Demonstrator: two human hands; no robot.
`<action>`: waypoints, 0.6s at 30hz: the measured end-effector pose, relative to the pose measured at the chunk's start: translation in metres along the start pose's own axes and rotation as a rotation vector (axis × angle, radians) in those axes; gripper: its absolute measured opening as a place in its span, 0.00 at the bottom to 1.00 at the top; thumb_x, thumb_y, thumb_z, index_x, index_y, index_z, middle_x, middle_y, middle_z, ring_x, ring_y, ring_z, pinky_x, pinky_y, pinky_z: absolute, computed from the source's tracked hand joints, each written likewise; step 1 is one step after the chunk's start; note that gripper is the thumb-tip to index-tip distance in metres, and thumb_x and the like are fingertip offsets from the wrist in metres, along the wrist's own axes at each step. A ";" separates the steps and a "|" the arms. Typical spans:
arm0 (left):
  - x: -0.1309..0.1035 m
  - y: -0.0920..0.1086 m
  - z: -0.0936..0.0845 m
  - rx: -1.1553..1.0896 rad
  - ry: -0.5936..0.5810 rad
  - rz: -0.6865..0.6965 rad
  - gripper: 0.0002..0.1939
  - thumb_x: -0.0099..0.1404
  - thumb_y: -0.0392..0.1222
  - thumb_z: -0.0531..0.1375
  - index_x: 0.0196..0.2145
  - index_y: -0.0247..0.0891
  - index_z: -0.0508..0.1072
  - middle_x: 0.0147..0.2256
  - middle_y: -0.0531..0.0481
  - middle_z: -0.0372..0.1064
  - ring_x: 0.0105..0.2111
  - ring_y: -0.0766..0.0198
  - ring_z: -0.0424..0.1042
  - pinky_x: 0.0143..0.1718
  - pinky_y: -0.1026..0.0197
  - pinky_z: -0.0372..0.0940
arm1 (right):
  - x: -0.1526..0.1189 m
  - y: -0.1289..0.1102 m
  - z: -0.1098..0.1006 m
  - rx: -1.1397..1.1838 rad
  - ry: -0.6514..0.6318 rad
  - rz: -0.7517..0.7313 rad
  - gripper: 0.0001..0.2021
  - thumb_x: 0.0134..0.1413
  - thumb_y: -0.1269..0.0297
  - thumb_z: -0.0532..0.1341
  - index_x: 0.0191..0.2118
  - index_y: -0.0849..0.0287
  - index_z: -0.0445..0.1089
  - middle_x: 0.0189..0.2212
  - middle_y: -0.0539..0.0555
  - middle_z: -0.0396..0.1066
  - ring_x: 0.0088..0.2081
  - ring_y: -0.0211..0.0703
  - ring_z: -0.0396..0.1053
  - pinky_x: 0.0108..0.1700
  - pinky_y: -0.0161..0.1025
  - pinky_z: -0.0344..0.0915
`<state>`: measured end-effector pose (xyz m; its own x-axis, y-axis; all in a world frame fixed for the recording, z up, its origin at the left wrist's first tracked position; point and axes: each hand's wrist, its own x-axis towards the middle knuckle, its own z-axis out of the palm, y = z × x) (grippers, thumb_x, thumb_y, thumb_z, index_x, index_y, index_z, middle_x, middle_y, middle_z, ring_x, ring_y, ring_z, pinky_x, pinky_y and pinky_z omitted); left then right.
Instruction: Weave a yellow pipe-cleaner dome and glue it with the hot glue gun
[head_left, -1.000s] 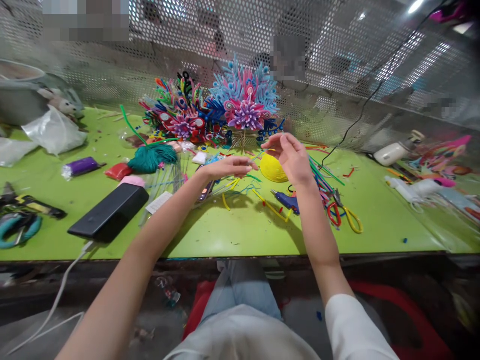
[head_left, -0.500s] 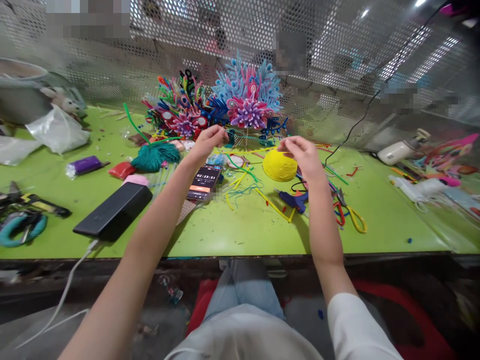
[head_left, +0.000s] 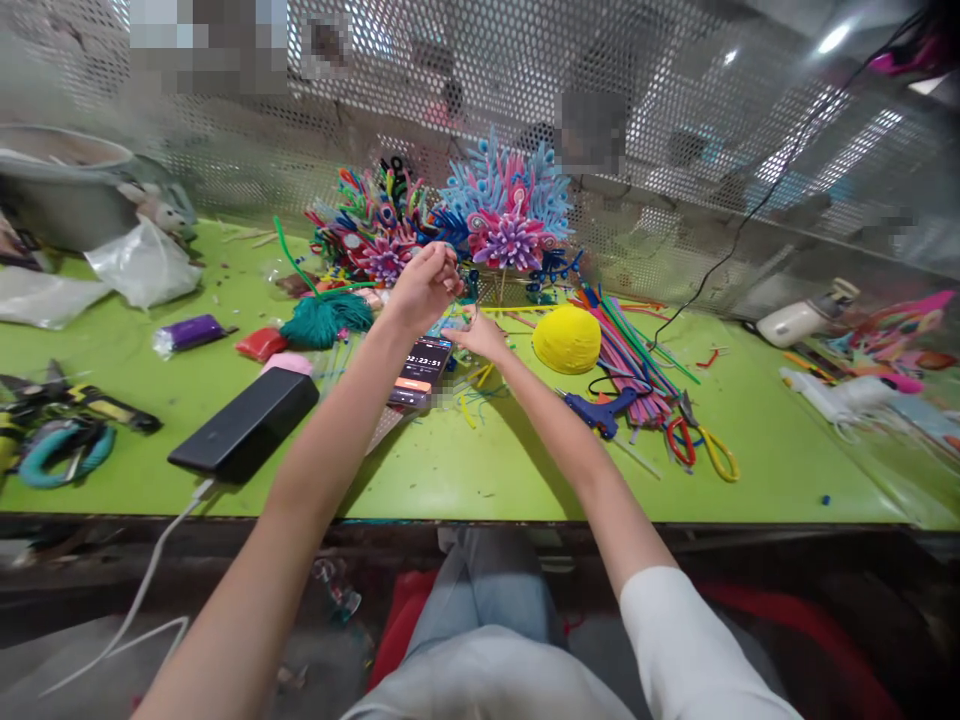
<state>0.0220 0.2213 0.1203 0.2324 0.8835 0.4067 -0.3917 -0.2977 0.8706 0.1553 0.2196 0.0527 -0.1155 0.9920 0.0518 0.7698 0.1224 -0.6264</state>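
Note:
My left hand (head_left: 429, 285) is raised above the phone (head_left: 421, 372), its fingers curled together on something I cannot make out. Lower and just right of it, my right hand (head_left: 480, 333) reaches leftward past the phone's top edge, its fingers partly spread, and what it touches is too small to tell. Behind both hands stand two colourful pipe-cleaner flower pieces, one pink and light blue (head_left: 514, 205), the other multicoloured (head_left: 375, 225). A yellow dome (head_left: 567, 340) rests on the table to the right of my right hand.
On the green table (head_left: 450, 480) lie a black power bank (head_left: 247, 425), teal yarn (head_left: 324, 318), pliers (head_left: 105, 405), a blue glue gun (head_left: 600, 410), scissors (head_left: 705, 445) and a pipe-cleaner bundle (head_left: 634, 365). A perforated metal screen (head_left: 660, 130) rises behind.
My right hand has moved left from beside the yellow dome to close by my left hand, uncovering the pipe-cleaner bundle. The view has shifted slightly.

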 end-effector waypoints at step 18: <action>0.008 0.039 -0.035 -0.528 0.256 0.094 0.24 0.76 0.42 0.42 0.27 0.42 0.71 0.19 0.55 0.53 0.20 0.71 0.59 0.38 0.67 0.69 | -0.004 0.012 -0.005 -0.175 0.167 0.158 0.20 0.54 0.60 0.63 0.53 0.55 0.67 0.43 0.54 0.77 0.46 0.49 0.73 0.48 0.44 0.67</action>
<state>-0.0226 0.2296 0.1481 -0.0208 0.9406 0.3388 -0.8055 -0.2165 0.5516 0.1685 0.2170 0.0486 0.1083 0.9891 0.1001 0.8684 -0.0451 -0.4938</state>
